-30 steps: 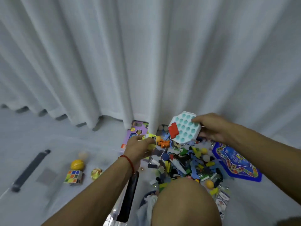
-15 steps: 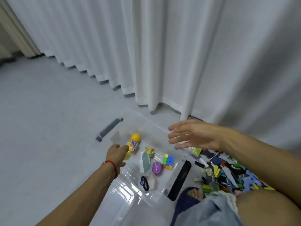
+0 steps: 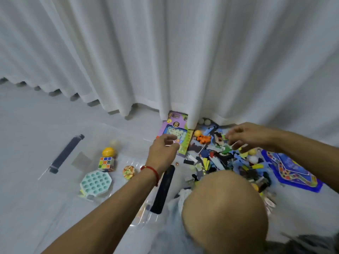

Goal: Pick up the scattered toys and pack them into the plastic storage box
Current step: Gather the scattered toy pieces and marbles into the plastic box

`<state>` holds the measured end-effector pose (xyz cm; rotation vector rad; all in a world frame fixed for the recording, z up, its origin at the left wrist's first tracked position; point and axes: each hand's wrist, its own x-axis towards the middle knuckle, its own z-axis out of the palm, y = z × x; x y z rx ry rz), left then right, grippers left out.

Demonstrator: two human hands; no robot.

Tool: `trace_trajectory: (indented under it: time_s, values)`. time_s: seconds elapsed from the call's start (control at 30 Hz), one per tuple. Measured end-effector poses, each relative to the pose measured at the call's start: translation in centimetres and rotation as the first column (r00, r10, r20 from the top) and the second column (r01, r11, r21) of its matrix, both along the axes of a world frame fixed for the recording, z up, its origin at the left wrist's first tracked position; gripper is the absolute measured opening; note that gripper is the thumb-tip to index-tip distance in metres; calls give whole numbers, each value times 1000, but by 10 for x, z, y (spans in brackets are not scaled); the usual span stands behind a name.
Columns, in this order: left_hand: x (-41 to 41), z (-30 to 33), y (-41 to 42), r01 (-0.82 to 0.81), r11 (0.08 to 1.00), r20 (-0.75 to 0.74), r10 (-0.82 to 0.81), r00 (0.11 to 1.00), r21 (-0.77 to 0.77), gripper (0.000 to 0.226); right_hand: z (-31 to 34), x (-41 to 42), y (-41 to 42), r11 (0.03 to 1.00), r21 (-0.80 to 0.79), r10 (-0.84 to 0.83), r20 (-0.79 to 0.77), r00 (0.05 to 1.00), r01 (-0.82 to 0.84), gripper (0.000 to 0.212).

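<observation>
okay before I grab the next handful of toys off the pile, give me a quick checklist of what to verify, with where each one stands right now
1. Storage box within reach of the left hand: ok, it sits right beside that arm.
2. Room left in the box: ok, only the pop-it board, puzzle cube, yellow ball and a few small toys lie in it.
3. Left hand free: cannot tell, fingers are curled and blurred.
4. Right hand free: cannot tell, it hovers blurred over the toy pile.
5. Toys left to pack: not ok, the pile, purple card and blue game board remain on the floor.
</observation>
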<state>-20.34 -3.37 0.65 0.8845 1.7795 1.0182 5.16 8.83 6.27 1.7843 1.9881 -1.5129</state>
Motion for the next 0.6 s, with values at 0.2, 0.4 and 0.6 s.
trace_trajectory:
  time_s: [0.2, 0.4, 0.6]
  values:
    - [66, -47, 58, 296, 945, -85, -309, 947, -138, 24, -59, 111, 26, 992, -11, -119, 196, 973, 124, 23]
    - [109, -126, 72, 490, 806, -202, -568, 798, -330, 33, -160, 148, -12, 994, 16, 95, 318, 943, -105, 44]
    - [138, -197, 61, 674, 621, -504, -763, 404, -400, 59, -244, 117, -78, 734, 259, 505, 410, 760, -628, 69]
